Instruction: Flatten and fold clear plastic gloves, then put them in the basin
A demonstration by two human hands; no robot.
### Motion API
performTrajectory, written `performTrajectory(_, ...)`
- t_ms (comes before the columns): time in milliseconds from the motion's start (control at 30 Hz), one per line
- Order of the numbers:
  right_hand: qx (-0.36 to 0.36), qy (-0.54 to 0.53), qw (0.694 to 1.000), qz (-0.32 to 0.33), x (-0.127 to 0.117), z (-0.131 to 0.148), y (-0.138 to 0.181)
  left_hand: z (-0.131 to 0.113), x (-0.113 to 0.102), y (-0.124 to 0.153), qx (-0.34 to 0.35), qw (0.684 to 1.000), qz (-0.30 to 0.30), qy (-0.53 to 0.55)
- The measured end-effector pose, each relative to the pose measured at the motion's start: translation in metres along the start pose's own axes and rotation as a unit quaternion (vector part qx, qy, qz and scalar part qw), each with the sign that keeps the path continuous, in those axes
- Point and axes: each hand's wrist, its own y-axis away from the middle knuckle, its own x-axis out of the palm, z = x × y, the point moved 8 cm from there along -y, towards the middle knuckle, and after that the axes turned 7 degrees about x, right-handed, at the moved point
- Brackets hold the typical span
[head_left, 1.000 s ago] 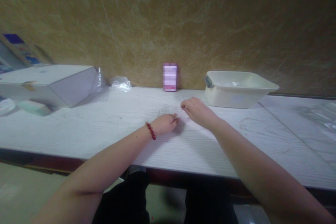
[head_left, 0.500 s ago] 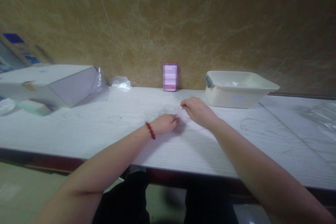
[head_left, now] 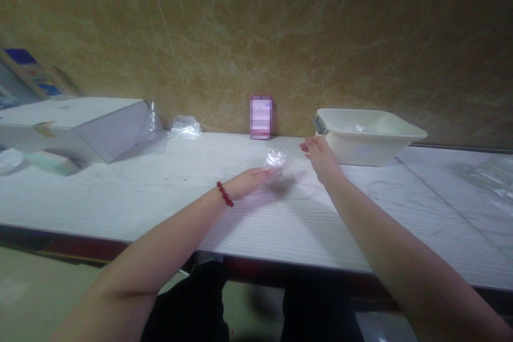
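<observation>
A small clear plastic bag (head_left: 276,158) is in my left hand (head_left: 250,183), which has a red bead bracelet at the wrist. The fingers are closed on the bag's near left side, partly hidden by the shiny film. Away from the bag, to its right, my right hand (head_left: 320,157) is raised just in front of the left end of a cream plastic bin (head_left: 356,149). Its fingers are loosely bent and a little apart, with nothing visible between them. Something clear, seen only in part, lies inside the bin.
A phone (head_left: 261,117) with a blurred screen leans against the tiled wall. At left stand a white box (head_left: 108,125) and crumpled clear plastic (head_left: 185,127). More clear plastic (head_left: 492,176) lies on the right of the white wood-grain table (head_left: 140,192).
My hands, close together on the clear film before, are now apart. The right hand has let go and moved right, up to the bin. The bag stays in my left hand, facing up more.
</observation>
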Motion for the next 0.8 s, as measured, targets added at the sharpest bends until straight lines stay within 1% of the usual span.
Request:
performTrajectory(67,0.043,-0.019,0.999,0.008,0.001,-0.007,-0.002,-0.001,0.0,-0.001,0.001,0.999,-0.007,0.049)
performTrajectory(133,0.075,-0.034,0.996,0.019,0.002,-0.012,-0.001,-0.001,0.002,0.0,-0.012,0.993,-0.006,0.121)
performTrajectory(267,0.118,-0.06,0.991,0.037,0.006,-0.018,0.001,-0.009,0.01,0.003,-0.043,0.956,0.016,0.291)
performTrajectory(367,0.141,-0.073,0.986,0.042,0.008,-0.022,0.001,-0.017,0.01,0.008,-0.069,0.931,0.014,0.358)
performTrajectory(433,0.166,-0.093,0.98,0.066,0.014,-0.025,0.003,-0.02,0.007,0.009,-0.069,0.913,0.004,0.401)
performTrajectory(500,0.202,-0.13,0.963,0.118,0.023,-0.029,0.008,-0.019,0.002,0.008,-0.062,0.891,-0.009,0.449)
performTrajectory(567,0.245,-0.167,0.938,0.178,0.033,-0.031,0.015,-0.011,-0.004,0.006,-0.066,0.875,-0.024,0.48)
performTrajectory(600,0.263,-0.178,0.926,0.206,0.037,-0.032,0.019,-0.004,-0.006,0.005,-0.077,0.871,-0.031,0.485)
performTrajectory(700,0.298,-0.175,0.896,0.279,0.047,-0.033,0.032,0.022,-0.01,0.002,-0.136,0.873,-0.048,0.466)
performTrajectory(800,0.324,-0.145,0.877,0.323,0.055,-0.04,0.042,0.042,-0.011,0.001,-0.187,0.877,-0.057,0.438)
